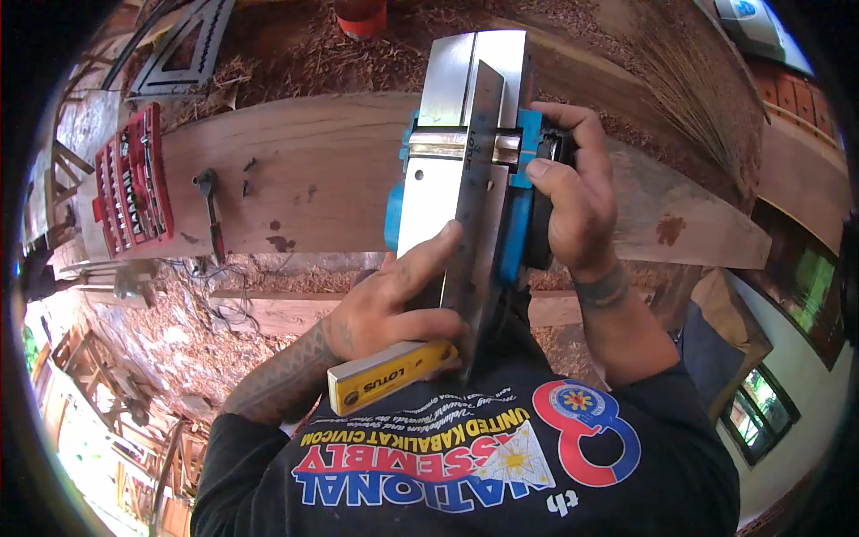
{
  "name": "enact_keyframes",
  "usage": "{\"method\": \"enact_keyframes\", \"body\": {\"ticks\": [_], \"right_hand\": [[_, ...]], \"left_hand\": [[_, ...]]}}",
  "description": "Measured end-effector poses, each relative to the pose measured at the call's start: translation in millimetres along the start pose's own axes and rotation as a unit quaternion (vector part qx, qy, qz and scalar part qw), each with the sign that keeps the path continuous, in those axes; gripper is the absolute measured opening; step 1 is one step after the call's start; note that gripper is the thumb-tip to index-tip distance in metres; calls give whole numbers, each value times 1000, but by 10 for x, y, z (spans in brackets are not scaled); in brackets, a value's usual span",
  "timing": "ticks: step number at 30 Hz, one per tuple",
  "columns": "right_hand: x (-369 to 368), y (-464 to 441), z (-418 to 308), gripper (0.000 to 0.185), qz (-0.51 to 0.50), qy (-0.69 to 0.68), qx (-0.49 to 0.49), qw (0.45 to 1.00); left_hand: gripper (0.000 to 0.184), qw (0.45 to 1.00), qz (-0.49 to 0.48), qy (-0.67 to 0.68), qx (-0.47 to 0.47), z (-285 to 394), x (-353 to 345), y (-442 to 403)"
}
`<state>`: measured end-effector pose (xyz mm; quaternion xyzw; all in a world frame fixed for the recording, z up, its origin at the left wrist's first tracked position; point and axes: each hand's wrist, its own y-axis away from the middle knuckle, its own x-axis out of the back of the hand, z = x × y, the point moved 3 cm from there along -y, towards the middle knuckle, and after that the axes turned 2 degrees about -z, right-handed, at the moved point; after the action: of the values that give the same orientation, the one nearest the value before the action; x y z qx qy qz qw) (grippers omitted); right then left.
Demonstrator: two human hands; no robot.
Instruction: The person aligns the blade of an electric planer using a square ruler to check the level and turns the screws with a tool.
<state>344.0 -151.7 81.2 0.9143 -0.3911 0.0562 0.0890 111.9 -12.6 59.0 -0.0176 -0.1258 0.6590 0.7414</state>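
Note:
An electric planer (434, 210) with a blue body is turned over, its metal sole facing up and the cutter drum (438, 144) showing across the middle. My right hand (582, 192) grips the planer's right side, with the thumb on the blue edge near the drum. In my left hand (394, 300) is a try square with a yellow handle (394, 374) marked LOTUS. The square's steel blade (479, 148) stands on edge lengthwise along the sole and crosses the drum. My left thumb presses against the blade, while some of the left fingers are hidden behind it.
Below the planer lies a wide wooden plank (322, 170). On its left are a red socket set case (134, 183) and a ratchet wrench (211, 210). Beyond it are a triangular square (183, 49), a red container (361, 20), a broom (702, 98) and wood shavings.

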Motion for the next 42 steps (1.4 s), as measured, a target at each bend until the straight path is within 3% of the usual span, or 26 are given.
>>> {"method": "enact_keyframes", "body": {"ticks": [19,42], "right_hand": [[-9,-4,-2,36,16,-4,-23,1000],[-1,-16,-18,36,9,60,38,997]], "left_hand": [[36,1000,-5,-25,-7,15,15,-38],[36,999,-24,-33,16,27,45,-10]]}}
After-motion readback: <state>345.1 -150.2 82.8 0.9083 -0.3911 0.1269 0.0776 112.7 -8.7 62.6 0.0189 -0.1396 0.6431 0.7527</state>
